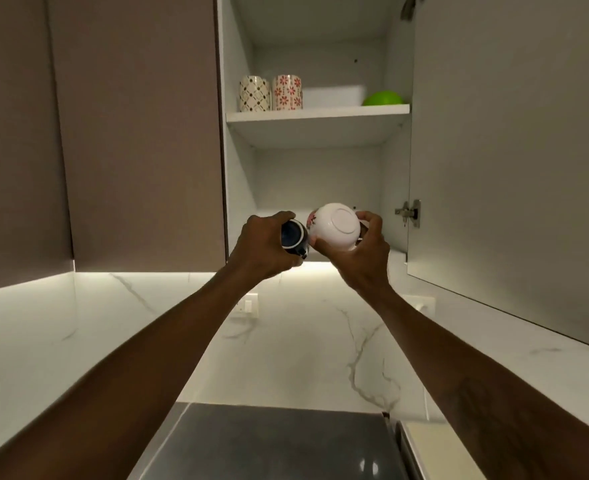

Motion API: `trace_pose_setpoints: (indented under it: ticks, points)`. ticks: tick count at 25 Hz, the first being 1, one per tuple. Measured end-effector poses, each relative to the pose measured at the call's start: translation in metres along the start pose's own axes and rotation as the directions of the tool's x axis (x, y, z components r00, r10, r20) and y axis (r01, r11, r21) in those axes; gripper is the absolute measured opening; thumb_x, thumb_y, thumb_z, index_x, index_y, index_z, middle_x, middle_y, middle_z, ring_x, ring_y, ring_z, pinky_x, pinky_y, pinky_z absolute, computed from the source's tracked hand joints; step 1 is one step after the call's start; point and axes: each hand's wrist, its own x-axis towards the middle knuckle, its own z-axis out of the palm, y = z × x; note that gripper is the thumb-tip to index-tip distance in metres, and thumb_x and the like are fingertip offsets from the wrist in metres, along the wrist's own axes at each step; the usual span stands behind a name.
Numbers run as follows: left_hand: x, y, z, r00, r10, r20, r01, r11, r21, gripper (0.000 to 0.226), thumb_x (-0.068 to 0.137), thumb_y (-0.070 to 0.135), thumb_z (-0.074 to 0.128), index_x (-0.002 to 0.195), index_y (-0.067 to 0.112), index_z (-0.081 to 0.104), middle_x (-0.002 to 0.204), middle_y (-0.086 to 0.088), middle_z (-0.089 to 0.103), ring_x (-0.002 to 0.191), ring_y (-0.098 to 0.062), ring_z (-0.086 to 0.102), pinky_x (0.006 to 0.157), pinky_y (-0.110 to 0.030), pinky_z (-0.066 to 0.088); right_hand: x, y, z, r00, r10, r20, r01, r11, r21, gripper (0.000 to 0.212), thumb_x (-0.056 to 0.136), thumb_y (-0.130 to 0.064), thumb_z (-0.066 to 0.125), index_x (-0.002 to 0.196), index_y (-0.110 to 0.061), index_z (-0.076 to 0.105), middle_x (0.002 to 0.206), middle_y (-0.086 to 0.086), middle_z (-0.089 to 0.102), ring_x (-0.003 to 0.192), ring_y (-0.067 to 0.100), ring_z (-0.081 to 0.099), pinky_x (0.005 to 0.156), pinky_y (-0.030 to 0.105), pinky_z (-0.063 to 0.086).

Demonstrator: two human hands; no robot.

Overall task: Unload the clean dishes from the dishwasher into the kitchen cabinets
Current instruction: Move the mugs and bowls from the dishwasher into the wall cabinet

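Before the open cabinet [317, 174], left grip [262, 244] curls round a dark mug [293, 237], right grip [359, 251] holds a white cup [336, 225]

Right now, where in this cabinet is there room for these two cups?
The lower compartment, below the shelf, looks bare for the dark cup and white cup, though its floor is hidden. The shelf is crowded: checked mug, flowered mug, white dish, green bowl.

Shelf [317, 110] with lattice mug [254, 93], red-flowered mug [287, 92], white dish [333, 95], green bowl [382, 98].
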Motion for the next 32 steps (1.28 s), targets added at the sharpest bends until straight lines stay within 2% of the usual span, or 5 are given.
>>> trace_pose_setpoints:
  ticks: [11,19,25,27,32]
  points:
    - [0.134,-0.011,-0.008,0.951,0.205,-0.232,-0.197,0.979,0.057,0.080,0.051,0.052,0.089,0.121,0.018,0.068,0.112,0.002,0.074,0.102,-0.015,0.068,0.095,-0.034,0.056,0.130,0.000,0.031,0.970,-0.200,-0.141,0.196,0.980,-0.039,0.089,0.060,-0.067,0.087,0.126,-0.022,0.047,0.113,-0.009,0.065,0.098,0.007,0.065,0.083,0.032,0.058]
    - [0.203,-0.011,-0.027,0.922,0.244,-0.301,-0.235,0.970,0.066,0.072,0.055,0.051,0.090,0.115,0.018,0.070,0.109,0.001,0.072,0.100,-0.016,0.065,0.082,-0.020,0.038,0.215,-0.031,0.043,0.893,-0.342,-0.291,0.318,0.939,-0.128,0.074,0.060,-0.067,0.084,0.114,-0.021,0.063,0.100,-0.009,0.071,0.090,0.008,0.067,0.080,0.035,0.058]
    - [0.218,-0.015,-0.034,0.928,0.262,-0.266,-0.244,0.965,0.098,0.073,0.052,0.049,0.092,0.113,0.016,0.070,0.106,-0.001,0.072,0.091,-0.012,0.059,0.075,-0.023,0.045,0.279,-0.047,0.052,0.926,-0.319,-0.203,0.241,0.911,-0.335,0.087,0.053,-0.085,0.069,0.109,-0.019,0.067,0.100,0.001,0.070,0.093,0.020,0.065,0.078,0.037,0.055]
    - [0.224,-0.018,-0.031,0.933,0.257,-0.251,-0.234,0.965,0.117,0.073,0.051,0.050,0.091,0.113,0.017,0.070,0.107,-0.001,0.072,0.092,-0.013,0.059,0.076,-0.024,0.045,0.292,-0.049,0.054,0.934,-0.310,-0.179,0.227,0.899,-0.375,0.090,0.051,-0.084,0.070,0.110,-0.015,0.069,0.102,0.003,0.071,0.094,0.021,0.065,0.073,0.031,0.051]
    - [0.240,-0.020,-0.024,0.952,0.199,-0.231,-0.174,0.977,0.124,0.077,0.054,0.048,0.093,0.120,0.016,0.068,0.112,-0.003,0.071,0.097,-0.014,0.058,0.077,-0.024,0.041,0.307,-0.050,0.061,0.950,-0.256,-0.181,0.170,0.906,-0.386,0.090,0.053,-0.069,0.082,0.117,-0.015,0.050,0.110,0.006,0.066,0.101,0.027,0.063,0.083,0.044,0.055]
